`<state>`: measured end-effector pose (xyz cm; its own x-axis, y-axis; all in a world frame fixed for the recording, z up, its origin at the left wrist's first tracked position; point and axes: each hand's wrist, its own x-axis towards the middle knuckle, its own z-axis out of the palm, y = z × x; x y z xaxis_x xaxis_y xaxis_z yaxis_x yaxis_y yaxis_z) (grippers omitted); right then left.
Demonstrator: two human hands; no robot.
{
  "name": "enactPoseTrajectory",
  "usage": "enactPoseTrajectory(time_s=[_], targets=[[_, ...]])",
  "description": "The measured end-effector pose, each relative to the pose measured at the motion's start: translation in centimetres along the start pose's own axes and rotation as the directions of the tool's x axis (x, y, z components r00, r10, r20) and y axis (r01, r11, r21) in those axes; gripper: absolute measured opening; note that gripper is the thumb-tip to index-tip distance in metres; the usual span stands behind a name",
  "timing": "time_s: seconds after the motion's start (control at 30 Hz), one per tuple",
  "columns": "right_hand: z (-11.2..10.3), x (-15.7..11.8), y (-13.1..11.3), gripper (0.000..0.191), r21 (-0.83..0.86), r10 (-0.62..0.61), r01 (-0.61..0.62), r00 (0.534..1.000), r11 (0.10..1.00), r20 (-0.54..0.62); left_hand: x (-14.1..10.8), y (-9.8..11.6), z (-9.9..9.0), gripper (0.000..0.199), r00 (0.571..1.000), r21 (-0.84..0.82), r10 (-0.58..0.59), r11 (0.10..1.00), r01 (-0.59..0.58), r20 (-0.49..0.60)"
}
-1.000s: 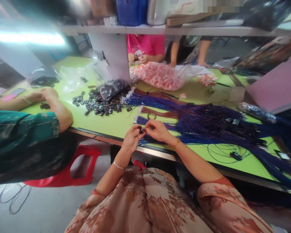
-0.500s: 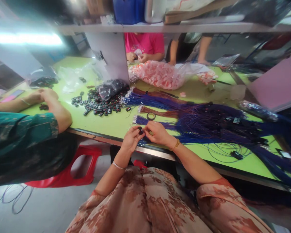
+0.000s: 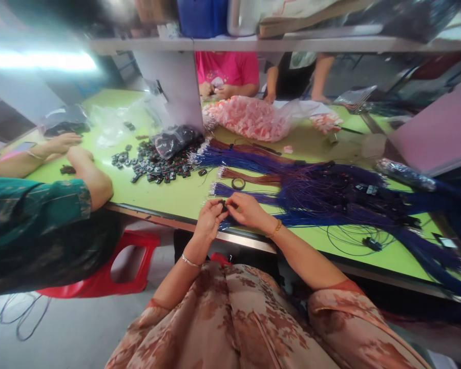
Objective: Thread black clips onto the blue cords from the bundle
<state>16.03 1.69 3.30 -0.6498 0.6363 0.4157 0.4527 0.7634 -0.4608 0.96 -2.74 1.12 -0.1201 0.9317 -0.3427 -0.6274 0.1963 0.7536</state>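
Near the table's front edge, my left hand (image 3: 209, 217) is closed on a small black plastic connector housing (image 3: 223, 206). My right hand (image 3: 249, 209) meets it from the right, thumb and forefinger pinched at the housing on what looks like a thin wire, mostly covered by the fingers. Just beyond my hands lie a bundle of blue wires (image 3: 230, 190) with pale metal ends, a bundle of brown wires (image 3: 249, 177) and a roll of black tape (image 3: 238, 183). A pile of black connector housings (image 3: 153, 166) spreads to the left.
A large tangle of dark blue wires (image 3: 322, 197) covers the right side of the table. Behind are a bag of pink parts (image 3: 253, 118) and an upright panel (image 3: 172, 92) under a shelf (image 3: 146, 45). A co-worker's arm (image 3: 88, 171) rests at left, above a red stool (image 3: 138, 261).
My right fingertips have moved closer against the housing, and the pale tip between them no longer shows. The co-worker's hands on the left have moved apart.
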Motion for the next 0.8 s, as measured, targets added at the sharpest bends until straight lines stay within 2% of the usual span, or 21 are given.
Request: enactPoseTrajectory(time_s=[0.13, 0.33, 0.43, 0.5, 0.6, 0.67, 0.73, 0.8], targets=[[0.0, 0.0, 0.1, 0.011, -0.043, 0.017, -0.016, 1.000, 0.999, 0.004, 0.1, 0.1, 0.2, 0.020, 1.000, 0.016, 0.014, 1.000, -0.014, -0.018], [0.7, -0.1, -0.5, 0.016, -0.159, 0.059, -0.051, 0.997, 0.986, 0.046, 0.0, -1.0, 1.0, 0.019, 0.996, 0.060, 0.045, 0.997, -0.041, -0.080], [-0.3, 0.4, 0.3, 0.019, -0.124, 0.077, -0.068, 0.994, 0.990, 0.071, 0.1, -1.1, 1.5, 0.017, 0.996, 0.032, 0.058, 0.998, -0.056, -0.069], [-1.6, 1.3, 2.0, 0.023, -0.091, 0.135, -0.131, 0.990, 0.987, 0.041, 0.3, -1.0, 1.8, 0.016, 0.997, -0.012, 0.064, 0.998, -0.065, -0.033], [-3.4, 2.7, 5.7, 0.025, -0.217, 0.346, -0.349, 0.937, 0.912, -0.053, 0.7, -1.0, 1.9, 0.016, 0.999, -0.046, 0.043, 0.998, -0.043, -0.002], [-3.9, 3.3, 8.0, 0.021, -0.359, 0.478, -0.457, 0.878, 0.814, -0.033, 1.0, -1.2, 1.8, 0.016, 1.000, -0.041, 0.028, 0.999, -0.028, -0.005], [-3.8, 3.7, 9.6, 0.019, -0.444, 0.555, -0.490, 0.832, 0.750, 0.020, 1.2, -1.4, 1.7, 0.018, 1.000, -0.029, 0.022, 0.999, -0.022, 0.001], [-3.5, 3.8, 10.5, 0.020, -0.473, 0.579, -0.490, 0.813, 0.732, 0.053, 1.2, -1.6, 1.6, 0.020, 1.000, -0.021, 0.027, 0.999, -0.026, 0.014]])
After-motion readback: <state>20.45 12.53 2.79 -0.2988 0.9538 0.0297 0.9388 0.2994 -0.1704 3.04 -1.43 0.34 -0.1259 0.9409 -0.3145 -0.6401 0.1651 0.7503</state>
